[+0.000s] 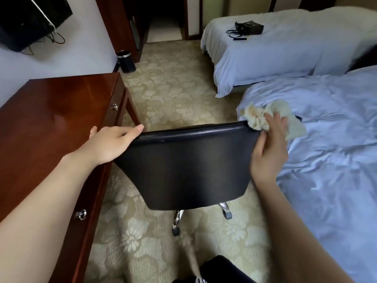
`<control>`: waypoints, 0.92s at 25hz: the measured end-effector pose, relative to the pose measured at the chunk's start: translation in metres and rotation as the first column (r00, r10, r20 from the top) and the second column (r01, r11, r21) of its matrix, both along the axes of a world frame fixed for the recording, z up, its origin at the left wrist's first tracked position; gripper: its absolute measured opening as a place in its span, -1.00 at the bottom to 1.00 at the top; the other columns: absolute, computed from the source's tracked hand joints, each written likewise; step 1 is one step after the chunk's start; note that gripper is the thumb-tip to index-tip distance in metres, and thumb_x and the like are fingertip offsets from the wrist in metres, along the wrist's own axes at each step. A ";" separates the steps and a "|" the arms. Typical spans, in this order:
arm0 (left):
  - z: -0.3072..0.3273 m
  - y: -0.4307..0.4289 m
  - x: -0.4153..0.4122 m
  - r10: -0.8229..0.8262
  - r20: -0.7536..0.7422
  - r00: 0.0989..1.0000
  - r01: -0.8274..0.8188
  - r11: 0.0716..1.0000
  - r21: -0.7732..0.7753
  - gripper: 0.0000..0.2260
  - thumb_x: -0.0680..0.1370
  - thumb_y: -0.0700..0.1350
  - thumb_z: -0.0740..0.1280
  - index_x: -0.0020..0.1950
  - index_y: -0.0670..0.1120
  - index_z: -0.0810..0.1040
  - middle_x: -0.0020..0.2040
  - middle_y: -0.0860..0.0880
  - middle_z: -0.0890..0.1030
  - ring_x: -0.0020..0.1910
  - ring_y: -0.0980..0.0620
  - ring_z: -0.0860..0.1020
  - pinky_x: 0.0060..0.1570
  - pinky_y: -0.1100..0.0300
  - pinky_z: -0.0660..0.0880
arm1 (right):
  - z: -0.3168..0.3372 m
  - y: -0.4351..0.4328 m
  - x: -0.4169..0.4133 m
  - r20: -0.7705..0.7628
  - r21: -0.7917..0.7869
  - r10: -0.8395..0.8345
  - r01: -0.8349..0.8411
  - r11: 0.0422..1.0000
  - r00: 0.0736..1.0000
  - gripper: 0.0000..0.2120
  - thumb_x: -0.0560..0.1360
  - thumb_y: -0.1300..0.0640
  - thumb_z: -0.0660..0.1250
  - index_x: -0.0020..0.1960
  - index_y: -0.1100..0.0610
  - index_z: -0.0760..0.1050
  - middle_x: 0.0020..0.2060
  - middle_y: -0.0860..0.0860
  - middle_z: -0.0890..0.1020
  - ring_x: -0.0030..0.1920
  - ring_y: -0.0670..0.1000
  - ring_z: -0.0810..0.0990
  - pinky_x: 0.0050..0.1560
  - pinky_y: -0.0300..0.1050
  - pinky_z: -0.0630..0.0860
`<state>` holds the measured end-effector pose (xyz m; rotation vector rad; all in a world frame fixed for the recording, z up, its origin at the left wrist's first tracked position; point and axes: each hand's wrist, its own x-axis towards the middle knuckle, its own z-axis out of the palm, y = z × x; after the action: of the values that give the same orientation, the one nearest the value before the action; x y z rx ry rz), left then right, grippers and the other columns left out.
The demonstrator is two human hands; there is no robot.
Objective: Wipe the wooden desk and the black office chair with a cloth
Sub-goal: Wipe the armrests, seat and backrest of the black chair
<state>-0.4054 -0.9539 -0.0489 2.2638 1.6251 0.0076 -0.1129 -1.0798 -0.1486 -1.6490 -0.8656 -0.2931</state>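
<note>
left hand (pixel 114 144): you grip the top left corner of the black chair (pixel 183 166) | right hand (pixel 269 148): you hold the cream cloth (pixel 263 117); it presses on the chair's top right corner | chair: just beside the wooden desk (pixel 51 119) (bed (pixel 330 139) on your right)

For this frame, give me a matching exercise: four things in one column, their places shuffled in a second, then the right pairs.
Things:
1. cloth
2. black bag
3. waste bin
4. left hand

Places:
A. on the far bed
B. holding the top left corner of the chair back
C. on the carpet past the far end of the desk
D. held by the right hand at the chair back's top right corner

Pairs: 1-D, 2-A, 3-C, 4-B
</note>
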 end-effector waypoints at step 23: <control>-0.021 -0.065 0.130 -0.019 0.413 0.910 0.093 0.983 -0.160 -0.65 0.62 0.19 0.03 0.00 0.07 0.55 -0.01 0.07 0.52 0.07 0.09 0.43 0.00 0.30 0.29 | 0.042 0.007 -0.025 -0.734 0.159 0.193 -0.111 0.981 0.652 -0.57 0.66 0.18 0.07 0.51 0.02 0.16 0.11 -0.32 0.45 -0.06 -0.56 0.20 -0.06 -0.73 0.08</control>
<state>-0.2749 -1.0189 -0.0695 2.0047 1.2846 0.2946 -0.1379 -1.0730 -0.1068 -1.3934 -0.3296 0.4529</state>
